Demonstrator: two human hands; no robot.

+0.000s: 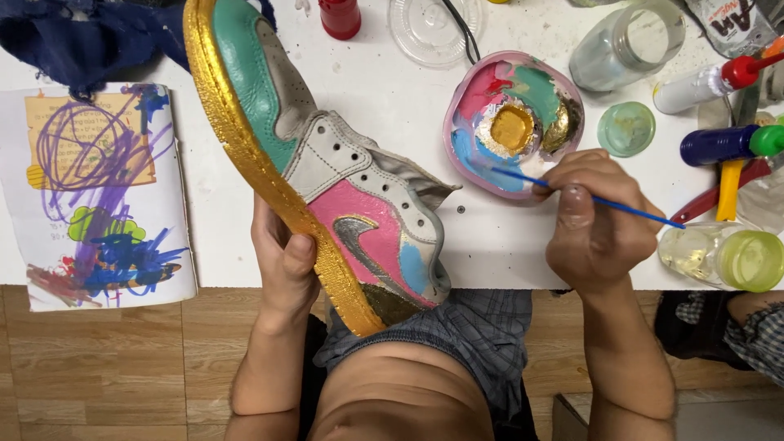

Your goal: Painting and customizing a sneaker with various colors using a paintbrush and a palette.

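My left hand [284,253] grips a painted sneaker [327,163] from below, thumb on its gold sole edge. The shoe lies tilted across the white table, with teal, pink, silver and blue panels. My right hand [590,216] pinches a thin blue paintbrush [621,204], whose tip reaches into a round pink palette [513,122] holding gold, teal, red and blue paint. The palette sits right of the shoe.
A booklet smeared with paint tests [98,196] lies at the left. Paint bottles [719,77], a glass jar [629,45], a small green lid [625,128], a clear lid [433,28] and a yellow-capped jar [723,257] crowd the right and back. Dark blue cloth [90,37] sits top left.
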